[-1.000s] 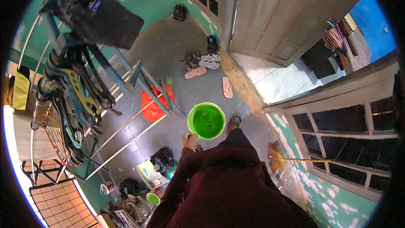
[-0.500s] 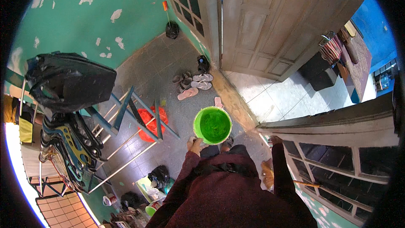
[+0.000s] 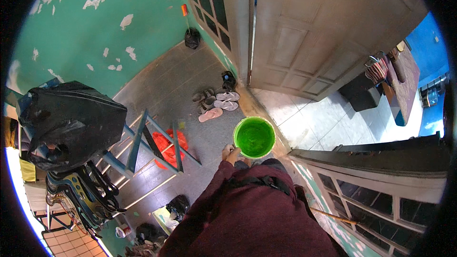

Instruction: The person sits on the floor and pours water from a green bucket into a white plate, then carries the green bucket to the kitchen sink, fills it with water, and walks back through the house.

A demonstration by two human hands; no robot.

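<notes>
A round green bucket (image 3: 255,137) hangs in front of my body, near the doorway. Its inside is bright green, and I cannot make out whether liquid lies at the bottom. My left hand (image 3: 231,153) is closed on the bucket's near left rim. My right hand is out of sight, hidden beside or below my body. Just beyond the bucket, a pink slipper (image 3: 210,114) and grey-white flip-flops (image 3: 227,101) lie on the grey tiled floor.
An open wooden door (image 3: 304,43) stands ahead, with white floor tiles (image 3: 304,114) past the threshold. At left are a metal rack (image 3: 138,147) bearing a black bag (image 3: 71,123), and a red plastic bag (image 3: 166,150). A wooden stick (image 3: 333,216) leans by the right window.
The bucket and my left hand have shifted right, toward the doorway. My right hand, earlier raised at the window ledge on the right, has dropped out of view.
</notes>
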